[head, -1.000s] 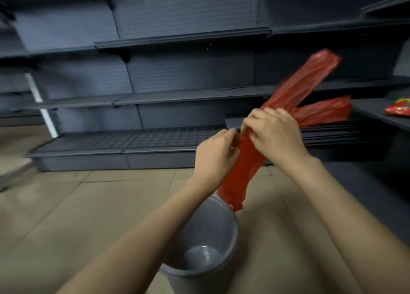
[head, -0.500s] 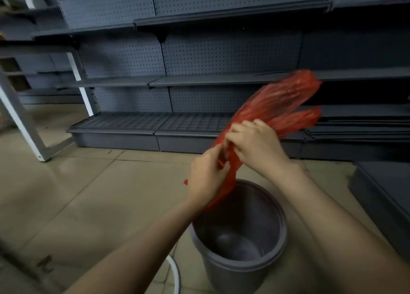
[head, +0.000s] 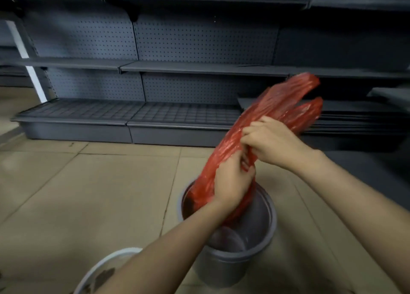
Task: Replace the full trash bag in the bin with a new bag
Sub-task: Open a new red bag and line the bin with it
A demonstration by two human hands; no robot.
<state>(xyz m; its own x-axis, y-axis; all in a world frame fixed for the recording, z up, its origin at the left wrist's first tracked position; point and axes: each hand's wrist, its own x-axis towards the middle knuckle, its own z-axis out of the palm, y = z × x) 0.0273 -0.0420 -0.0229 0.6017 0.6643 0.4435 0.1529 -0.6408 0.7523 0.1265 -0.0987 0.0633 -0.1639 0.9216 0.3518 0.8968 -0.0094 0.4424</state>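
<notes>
A thin red plastic bag (head: 275, 109) stretches from upper right down into the grey round bin (head: 264, 234) on the tiled floor. Its two handle loops point up and right, and its lower end hangs inside the bin's far-left rim. My left hand (head: 231, 180) pinches the bag's middle just above the bin. My right hand (head: 269, 140) grips the bag a little higher, fingers dug into the plastic. The bin's bare grey bottom shows beneath the bag.
Dark grey pegboard shelving (head: 177, 69) runs along the far side, its base deck (head: 133, 116) close behind the bin. A white-rimmed round container (head: 99, 269) sits at the lower left beside my left forearm. Beige floor tiles (head: 88, 194) spread to the left.
The bag's lower end has dropped into the bin. Both hands have moved lower and closer together over the bin, and the view has tilted down.
</notes>
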